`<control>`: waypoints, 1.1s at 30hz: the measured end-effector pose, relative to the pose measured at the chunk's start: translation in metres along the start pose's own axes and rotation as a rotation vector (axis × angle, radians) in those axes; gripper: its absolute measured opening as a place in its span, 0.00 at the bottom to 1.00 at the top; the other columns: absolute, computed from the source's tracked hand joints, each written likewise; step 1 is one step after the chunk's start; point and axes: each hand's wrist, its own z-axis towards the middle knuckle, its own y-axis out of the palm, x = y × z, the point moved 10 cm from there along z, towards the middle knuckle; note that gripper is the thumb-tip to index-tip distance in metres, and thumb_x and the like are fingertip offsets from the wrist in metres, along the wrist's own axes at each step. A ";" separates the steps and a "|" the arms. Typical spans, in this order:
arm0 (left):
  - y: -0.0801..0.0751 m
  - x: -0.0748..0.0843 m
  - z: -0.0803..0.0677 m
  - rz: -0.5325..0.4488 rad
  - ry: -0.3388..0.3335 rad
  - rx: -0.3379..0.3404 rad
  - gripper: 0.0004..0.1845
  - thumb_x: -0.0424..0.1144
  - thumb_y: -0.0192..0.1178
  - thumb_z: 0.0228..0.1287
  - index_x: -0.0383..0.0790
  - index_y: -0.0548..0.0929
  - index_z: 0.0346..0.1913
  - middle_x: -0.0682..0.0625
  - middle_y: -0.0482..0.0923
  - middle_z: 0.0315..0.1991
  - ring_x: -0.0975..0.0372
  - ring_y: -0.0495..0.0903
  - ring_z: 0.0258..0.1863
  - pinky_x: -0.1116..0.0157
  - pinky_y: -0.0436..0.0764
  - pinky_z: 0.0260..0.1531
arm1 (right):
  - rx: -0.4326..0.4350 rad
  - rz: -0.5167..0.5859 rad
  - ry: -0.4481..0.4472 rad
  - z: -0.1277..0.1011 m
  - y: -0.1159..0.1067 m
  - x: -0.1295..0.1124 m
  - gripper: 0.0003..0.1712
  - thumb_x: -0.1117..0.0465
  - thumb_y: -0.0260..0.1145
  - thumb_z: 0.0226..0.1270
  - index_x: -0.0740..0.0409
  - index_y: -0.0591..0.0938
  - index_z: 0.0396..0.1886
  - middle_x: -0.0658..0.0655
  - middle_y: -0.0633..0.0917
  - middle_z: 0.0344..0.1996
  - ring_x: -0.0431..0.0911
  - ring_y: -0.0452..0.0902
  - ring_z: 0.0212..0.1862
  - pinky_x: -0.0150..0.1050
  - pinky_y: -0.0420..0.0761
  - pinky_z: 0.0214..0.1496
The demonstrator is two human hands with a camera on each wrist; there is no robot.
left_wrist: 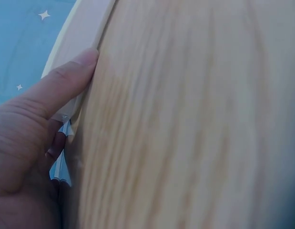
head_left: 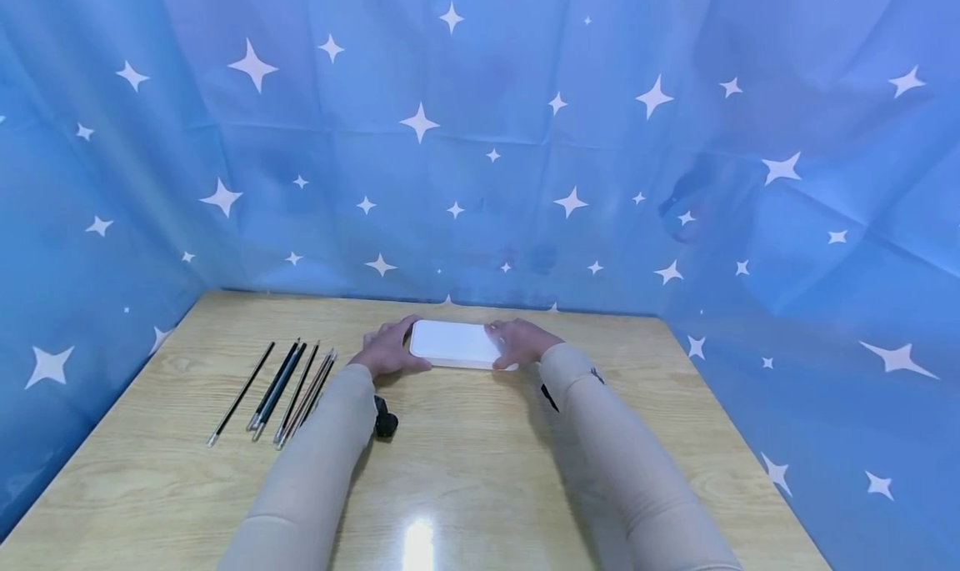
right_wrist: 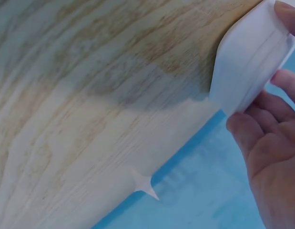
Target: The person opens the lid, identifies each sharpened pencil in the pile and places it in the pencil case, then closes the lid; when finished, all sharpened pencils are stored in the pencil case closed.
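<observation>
White flat box (head_left: pixel 456 343), rectangular w/ rounded corners, lies flat on the wooden worktop (head_left: pixel 480 454) toward the far edge, roughly centred, close to the blue star-print backdrop (head_left: pixel 480 137). Left hand (head_left: pixel 387 348) holds the box's left end; right hand (head_left: pixel 520 342) holds its right end. Both arms in beige sleeves (head_left: pixel 622 463) reach forward from the near edge.

Left grip: fingers curl round the far-left corner, thumb lies along the near side of the box. In the left wrist view the thumb (left_wrist: pixel 66 83) presses flat against the pale edge of the box (left_wrist: pixel 85 33), w/ wood grain filling the rest of the shot.

Right grip: fingers curl over the top right corner, thumb at the near side. In the right wrist view the fingertips (right_wrist: pixel 254 129) pinch the white corner of the box (right_wrist: pixel 247 67), which sits slightly over the worktop w/ blue cloth behind.

Row of thin dark sticks (head_left: pixel 281 383), approx. pens or brushes, lies on the worktop left of the left arm, well apart from the box, laid side by side and pointing away from the person. Small black object (head_left: pixel 385 421) shows at the left wrist. A bright light reflection (head_left: pixel 418 542) sits on the worktop near the front edge.
</observation>
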 end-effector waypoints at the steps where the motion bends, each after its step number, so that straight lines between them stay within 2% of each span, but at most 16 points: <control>1: 0.001 -0.001 0.000 -0.003 -0.003 -0.001 0.57 0.57 0.77 0.52 0.48 0.56 0.80 0.41 0.58 0.77 0.43 0.56 0.72 0.39 0.51 0.66 | 0.000 0.013 0.003 0.000 0.000 0.001 0.51 0.51 0.73 0.64 0.57 0.58 0.81 0.62 0.60 0.78 0.59 0.55 0.77 0.53 0.59 0.77; 5: 0.001 -0.004 0.001 -0.012 -0.009 0.006 0.56 0.56 0.78 0.52 0.49 0.57 0.80 0.41 0.59 0.76 0.44 0.56 0.73 0.39 0.51 0.66 | 0.012 0.026 0.004 -0.001 0.001 0.000 0.51 0.51 0.73 0.64 0.57 0.58 0.81 0.62 0.60 0.78 0.60 0.54 0.78 0.54 0.59 0.77; 11: 0.001 -0.006 0.000 -0.015 -0.013 0.018 0.56 0.54 0.78 0.53 0.50 0.56 0.81 0.42 0.59 0.76 0.44 0.55 0.73 0.41 0.50 0.66 | 0.022 -0.012 0.011 -0.003 0.001 -0.006 0.52 0.50 0.73 0.64 0.58 0.57 0.81 0.62 0.61 0.78 0.60 0.56 0.77 0.53 0.60 0.77; 18: 0.002 -0.002 -0.001 0.013 -0.024 0.039 0.57 0.56 0.77 0.52 0.49 0.55 0.81 0.38 0.61 0.73 0.43 0.58 0.69 0.43 0.55 0.61 | 0.038 -0.023 0.003 0.000 0.002 -0.002 0.51 0.49 0.74 0.64 0.59 0.59 0.80 0.62 0.63 0.77 0.59 0.58 0.76 0.52 0.62 0.76; 22: 0.003 -0.002 -0.001 0.012 -0.045 0.050 0.56 0.54 0.77 0.53 0.51 0.55 0.81 0.39 0.61 0.74 0.45 0.57 0.70 0.45 0.55 0.61 | 0.049 -0.018 -0.010 0.000 0.000 -0.002 0.50 0.49 0.74 0.64 0.59 0.60 0.79 0.63 0.64 0.76 0.60 0.60 0.75 0.53 0.63 0.75; 33: 0.004 -0.007 0.000 0.006 -0.044 0.050 0.57 0.54 0.77 0.53 0.50 0.54 0.81 0.39 0.60 0.74 0.44 0.57 0.70 0.43 0.53 0.62 | 0.028 0.013 -0.014 -0.001 0.000 -0.004 0.51 0.50 0.73 0.65 0.59 0.58 0.80 0.63 0.61 0.77 0.60 0.55 0.77 0.55 0.59 0.76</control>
